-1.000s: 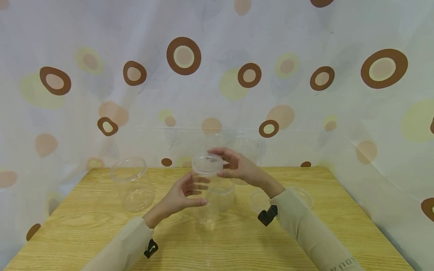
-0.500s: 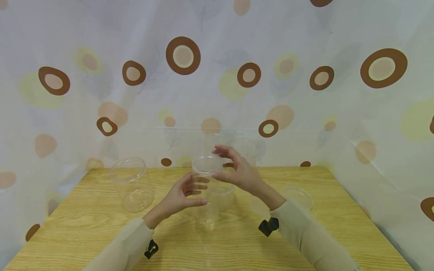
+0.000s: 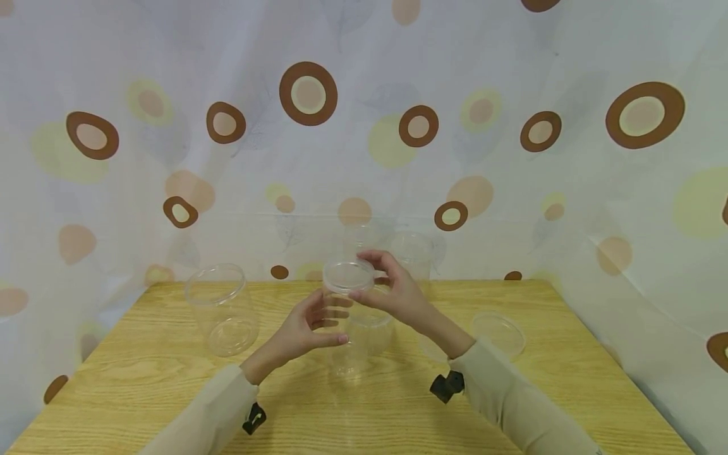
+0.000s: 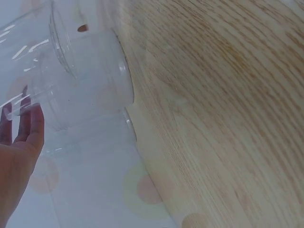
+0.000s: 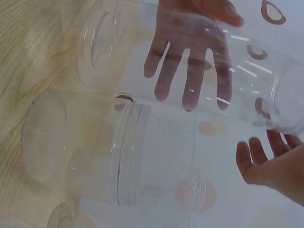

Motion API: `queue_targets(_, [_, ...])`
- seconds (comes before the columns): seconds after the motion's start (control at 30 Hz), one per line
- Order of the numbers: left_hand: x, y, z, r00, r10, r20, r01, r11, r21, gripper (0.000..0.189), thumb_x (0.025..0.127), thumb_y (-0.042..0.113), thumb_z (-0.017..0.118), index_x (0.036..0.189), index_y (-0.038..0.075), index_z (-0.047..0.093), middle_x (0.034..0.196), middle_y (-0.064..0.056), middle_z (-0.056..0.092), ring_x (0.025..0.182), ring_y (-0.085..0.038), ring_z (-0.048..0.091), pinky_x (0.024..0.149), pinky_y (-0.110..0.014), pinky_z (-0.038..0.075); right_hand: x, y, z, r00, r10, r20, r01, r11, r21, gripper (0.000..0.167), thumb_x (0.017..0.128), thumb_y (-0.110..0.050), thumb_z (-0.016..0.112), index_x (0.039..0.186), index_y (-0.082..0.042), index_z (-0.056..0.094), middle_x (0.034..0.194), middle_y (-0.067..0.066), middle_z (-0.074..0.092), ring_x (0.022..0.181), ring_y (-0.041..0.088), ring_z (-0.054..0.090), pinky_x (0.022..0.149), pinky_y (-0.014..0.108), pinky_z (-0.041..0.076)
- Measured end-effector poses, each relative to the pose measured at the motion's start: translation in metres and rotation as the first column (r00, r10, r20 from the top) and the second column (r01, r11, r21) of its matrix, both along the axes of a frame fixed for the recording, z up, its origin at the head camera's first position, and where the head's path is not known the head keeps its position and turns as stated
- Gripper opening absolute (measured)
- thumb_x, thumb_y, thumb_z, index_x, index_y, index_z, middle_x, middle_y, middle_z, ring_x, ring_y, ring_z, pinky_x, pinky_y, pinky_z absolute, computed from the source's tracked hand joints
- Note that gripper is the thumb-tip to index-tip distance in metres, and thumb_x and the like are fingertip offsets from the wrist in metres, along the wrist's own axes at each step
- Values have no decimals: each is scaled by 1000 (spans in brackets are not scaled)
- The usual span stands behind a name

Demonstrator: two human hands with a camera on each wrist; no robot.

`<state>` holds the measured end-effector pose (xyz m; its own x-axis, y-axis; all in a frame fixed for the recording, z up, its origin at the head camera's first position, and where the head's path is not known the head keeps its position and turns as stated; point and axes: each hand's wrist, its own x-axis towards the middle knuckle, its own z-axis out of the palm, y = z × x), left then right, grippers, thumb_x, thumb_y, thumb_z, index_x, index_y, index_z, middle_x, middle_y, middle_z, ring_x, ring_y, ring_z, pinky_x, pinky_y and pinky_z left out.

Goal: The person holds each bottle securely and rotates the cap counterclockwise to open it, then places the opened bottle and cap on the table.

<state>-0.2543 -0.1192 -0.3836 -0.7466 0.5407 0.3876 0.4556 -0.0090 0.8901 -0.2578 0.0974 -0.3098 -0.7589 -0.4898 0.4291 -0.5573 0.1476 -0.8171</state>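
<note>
A tall clear plastic jar (image 3: 348,360) stands upright in the middle of the table, with a clear lid (image 3: 348,276) on its mouth. My left hand (image 3: 296,332) holds the jar's side, fingers behind it and thumb in front. Through the transparent wall, the right wrist view shows the left hand (image 5: 190,52) with fingers spread. At the lid's right side, my right hand (image 3: 400,294) grips the rim between thumb and fingers. The jar's upper wall (image 4: 28,52) also appears in the left wrist view, beside the left fingers (image 4: 31,123).
Just behind stands a shorter, wider clear jar (image 3: 375,325). More clear jars, including one tall jar (image 3: 414,249), are at the back near the patterned curtain (image 3: 500,63). A wide open jar (image 3: 224,309) is on the left. Flat clear lids, one at far right (image 3: 500,335), lie on the table.
My right hand lifts slightly off the lid, shifts round its rim, then closes on it again with the thumb farther forward. The left hand and jar stay in place.
</note>
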Motion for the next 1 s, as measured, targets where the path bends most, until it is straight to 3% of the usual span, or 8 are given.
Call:
queue_targets(0.07, [0,0,0,1000,-13,-3,13,1000,3,73,77,9,72,139,18,34,128,-17,51,114,-34,53,94,-52,42,-4,5,1,995,96,31,-96,995,-1,60,82,-24,69,133,-14,39,131,7,45,116,22,45,95,40,40])
queue_targets(0.2, [1,0,0,999,-48,3,48,999,9,76,78,9,72,141,18,31,129,-24,48,115,-40,50,95,-56,39,-11,14,4,955,267,127,-267,964,-13,59,85,-21,65,136,-16,36,134,7,41,116,25,44,91,36,45])
queue_targets(0.3, [1,1,-1,998,-63,9,63,998,4,78,78,9,72,142,19,29,130,-26,46,116,-41,49,96,-58,37,-14,17,5,929,330,166,-330,944,-27,59,86,-19,64,137,-15,34,133,10,40,114,25,45,86,34,49])
queue_targets(0.43, [2,1,-1,998,-61,13,61,998,-4,78,78,9,72,142,20,28,131,-24,46,117,-41,49,96,-55,39,-16,18,4,916,363,170,-363,931,-33,62,86,-19,64,139,-14,32,134,12,39,116,26,44,87,33,49])
queue_targets(0.6, [1,1,0,999,-41,8,41,999,8,75,78,9,72,140,18,31,130,-21,48,116,-43,49,96,-52,41,-10,19,4,927,331,176,-335,942,-6,68,86,-26,64,142,-20,26,138,9,35,118,30,43,88,38,49])
queue_targets(0.8, [1,1,0,1000,-30,-3,31,999,34,72,77,9,73,138,13,33,129,-25,47,115,-45,48,94,-58,39,1,14,2,984,165,69,-167,986,25,76,81,-33,69,141,-17,25,141,9,33,126,27,37,98,49,38])
queue_targets(1.0, [1,1,-1,1000,-10,-16,11,1000,23,74,77,6,72,139,15,32,129,-24,47,115,-45,48,94,-55,41,10,5,0,1000,26,16,-26,1000,10,70,82,-25,69,139,-12,30,134,10,41,121,26,40,96,49,38])
